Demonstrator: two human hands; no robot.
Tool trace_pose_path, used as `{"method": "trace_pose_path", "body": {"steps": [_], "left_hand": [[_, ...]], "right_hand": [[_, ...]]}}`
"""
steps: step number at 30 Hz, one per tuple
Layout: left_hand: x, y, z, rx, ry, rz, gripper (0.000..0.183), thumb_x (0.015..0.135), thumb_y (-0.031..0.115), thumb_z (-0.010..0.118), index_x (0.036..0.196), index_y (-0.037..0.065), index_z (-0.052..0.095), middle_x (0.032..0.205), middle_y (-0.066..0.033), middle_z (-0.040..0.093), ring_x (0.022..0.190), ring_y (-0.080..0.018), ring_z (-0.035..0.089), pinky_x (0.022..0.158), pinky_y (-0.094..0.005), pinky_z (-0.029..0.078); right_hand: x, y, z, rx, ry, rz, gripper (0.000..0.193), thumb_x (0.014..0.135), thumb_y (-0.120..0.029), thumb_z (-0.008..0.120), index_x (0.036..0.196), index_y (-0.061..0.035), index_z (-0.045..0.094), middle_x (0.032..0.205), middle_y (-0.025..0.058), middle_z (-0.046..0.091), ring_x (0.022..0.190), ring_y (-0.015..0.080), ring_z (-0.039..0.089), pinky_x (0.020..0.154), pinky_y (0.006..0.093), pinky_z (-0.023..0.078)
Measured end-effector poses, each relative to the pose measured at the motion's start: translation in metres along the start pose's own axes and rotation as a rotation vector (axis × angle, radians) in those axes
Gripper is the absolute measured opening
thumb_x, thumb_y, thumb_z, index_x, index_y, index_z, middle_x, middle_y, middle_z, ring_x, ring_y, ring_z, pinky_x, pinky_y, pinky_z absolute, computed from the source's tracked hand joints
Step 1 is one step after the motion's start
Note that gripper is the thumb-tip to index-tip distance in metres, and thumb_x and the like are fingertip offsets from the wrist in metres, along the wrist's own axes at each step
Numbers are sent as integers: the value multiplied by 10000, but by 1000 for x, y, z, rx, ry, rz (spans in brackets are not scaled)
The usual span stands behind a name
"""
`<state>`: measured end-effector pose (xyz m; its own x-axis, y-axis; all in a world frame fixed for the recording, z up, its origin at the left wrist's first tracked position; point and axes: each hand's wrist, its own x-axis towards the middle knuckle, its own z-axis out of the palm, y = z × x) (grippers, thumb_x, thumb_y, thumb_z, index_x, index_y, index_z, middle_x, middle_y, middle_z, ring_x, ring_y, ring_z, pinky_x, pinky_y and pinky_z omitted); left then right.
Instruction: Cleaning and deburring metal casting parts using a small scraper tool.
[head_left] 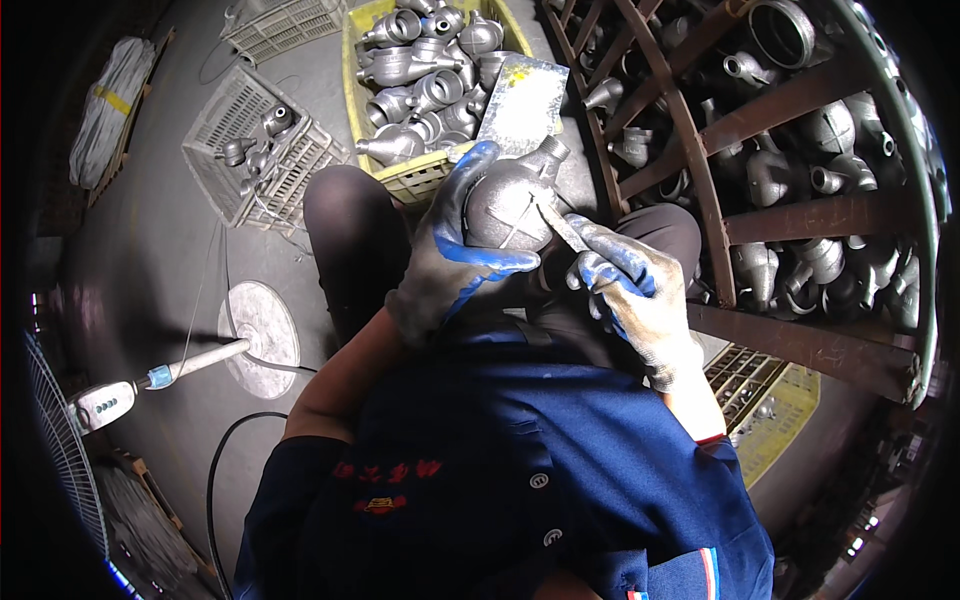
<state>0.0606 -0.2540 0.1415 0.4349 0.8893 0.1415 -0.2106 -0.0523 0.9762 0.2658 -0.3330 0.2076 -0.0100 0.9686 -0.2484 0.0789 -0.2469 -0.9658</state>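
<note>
A round grey metal casting (pixel 508 207) with a threaded neck rests in my gloved left hand (pixel 452 240), its fingers and thumb spread around the ball-shaped body. My right hand (pixel 628 280), in a worn blue and white glove, is closed on a flat metal file (pixel 564 228). The tip of that flat tool touches the casting's side near a raised seam. Just beyond the casting, a pale metal plate (pixel 520 105) leans on the rim of a yellow crate (pixel 357 100) full of similar castings.
On the right stands a brown metal rack cage (pixel 700 150) packed with castings. A grey crate (pixel 215 135) with a few parts lies at left, near a pedestal fan (pixel 105 405) and its round base (pixel 262 335). A black cable (pixel 212 480) crosses the floor.
</note>
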Motion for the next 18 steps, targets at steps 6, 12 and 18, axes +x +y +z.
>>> {"method": "trace_pose_path", "body": {"steps": [6, 12, 18], "left_hand": [[0, 5, 2, -46, -7, -26, 961, 633, 78, 825, 1418, -1, 277, 1417, -159, 365, 1317, -231, 360, 1106, -359, 285], [0, 3, 2, -73, -4, -32, 971, 633, 93, 833, 1420, 1, 272, 1410, -154, 374, 1310, -225, 369, 1105, -358, 288], [-1, -1, -1, 28, 3, -11, 982, 621, 111, 850, 1416, 2, 284, 1417, -156, 365, 1316, -233, 363, 1109, -361, 281]], "right_hand": [[7, 18, -2, -111, 41, -189, 335, 840, -44, 615, 1173, -5, 614, 826, 76, 647, 636, 97, 563, 578, 239, 455], [7, 8, -2, -542, 127, -486, 304, 802, -64, 637, 1105, -41, 647, 824, 136, 622, 692, 265, 616, 652, 325, 489], [1, 0, -3, -766, 131, -443, 395, 750, 9, 636, 1139, -60, 651, 861, 128, 640, 743, 252, 624, 700, 325, 493]]}}
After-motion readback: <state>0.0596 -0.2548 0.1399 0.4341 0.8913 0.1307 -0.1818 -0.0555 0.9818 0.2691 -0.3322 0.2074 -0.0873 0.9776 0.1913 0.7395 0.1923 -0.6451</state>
